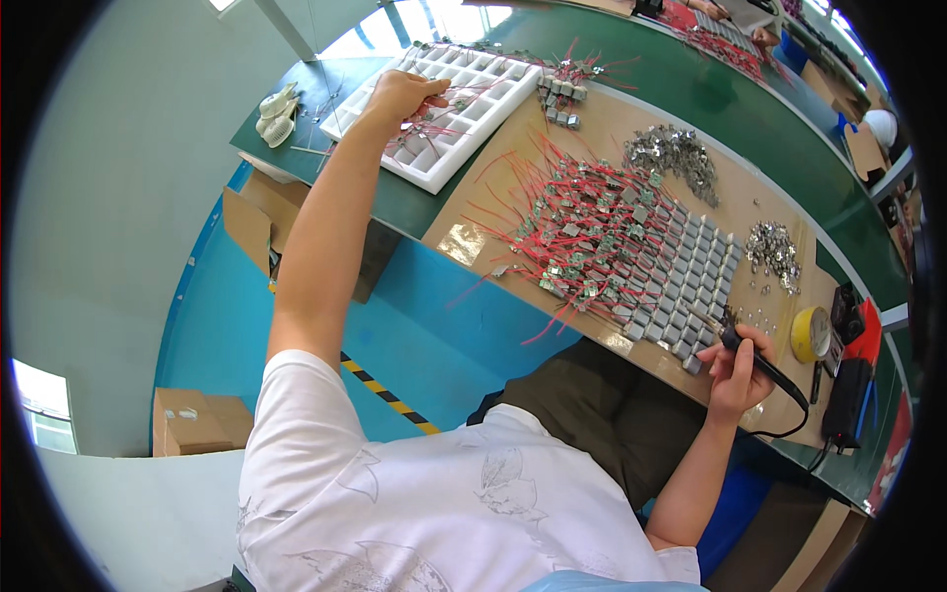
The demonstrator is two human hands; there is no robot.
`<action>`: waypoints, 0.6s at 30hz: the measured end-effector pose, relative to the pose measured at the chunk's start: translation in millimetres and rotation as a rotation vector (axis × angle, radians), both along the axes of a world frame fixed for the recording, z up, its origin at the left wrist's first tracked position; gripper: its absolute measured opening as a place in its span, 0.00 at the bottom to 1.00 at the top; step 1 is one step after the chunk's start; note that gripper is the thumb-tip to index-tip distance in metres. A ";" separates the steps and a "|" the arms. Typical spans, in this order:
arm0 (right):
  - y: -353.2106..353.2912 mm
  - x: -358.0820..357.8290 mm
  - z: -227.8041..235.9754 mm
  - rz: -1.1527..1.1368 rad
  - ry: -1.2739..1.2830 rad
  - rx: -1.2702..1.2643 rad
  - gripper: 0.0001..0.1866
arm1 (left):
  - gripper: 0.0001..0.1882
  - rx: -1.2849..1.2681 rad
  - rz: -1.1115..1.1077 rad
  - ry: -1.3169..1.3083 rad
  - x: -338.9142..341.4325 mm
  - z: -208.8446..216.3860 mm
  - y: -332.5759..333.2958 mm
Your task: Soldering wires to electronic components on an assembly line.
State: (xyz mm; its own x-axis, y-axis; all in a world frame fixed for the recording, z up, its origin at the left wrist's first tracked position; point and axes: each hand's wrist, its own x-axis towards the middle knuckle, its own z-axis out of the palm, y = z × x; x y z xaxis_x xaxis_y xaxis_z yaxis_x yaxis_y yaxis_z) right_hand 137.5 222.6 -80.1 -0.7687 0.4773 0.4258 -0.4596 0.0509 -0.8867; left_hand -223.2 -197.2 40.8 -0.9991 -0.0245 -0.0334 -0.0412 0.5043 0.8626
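My left hand (402, 97) reaches over a white tray (431, 181) divided into compartments, at the far left of the bench. Its fingers are pinched together near small parts with red wires; what lies between them is too small to make out. A soldering iron (731, 338) with a black handle is gripped in my right hand (742, 380), its tip pointing up and left over rows of grey blocks (702, 259). Left of the bare blocks, many others carry small green boards and red wires (592, 222), spread across the brown work board (592, 107).
Two heaps of small metal pieces (674, 160) lie on the board's far and right sides. At right stand a yellow tape roll (810, 333) and a black box (848, 405). The iron's cable (792, 387) loops beside my right hand. Across the bench, another person's hand (764, 37) shows.
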 end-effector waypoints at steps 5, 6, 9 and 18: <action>-1.1 -2.6 1.1 0.008 0.009 0.013 0.11 | 0.14 0.134 -0.032 -0.030 0.7 6.4 -8.5; -1.3 -3.9 0.6 0.011 0.008 0.010 0.11 | 0.14 0.144 -0.060 -0.038 -1.8 5.2 -14.4; 0.5 -2.1 -0.7 0.019 0.023 0.003 0.10 | 0.13 0.040 -0.086 -0.011 2.4 8.0 -8.0; -2.9 0.0 5.1 -0.006 -0.006 0.016 0.12 | 0.12 0.195 -0.166 0.003 23.0 7.8 13.9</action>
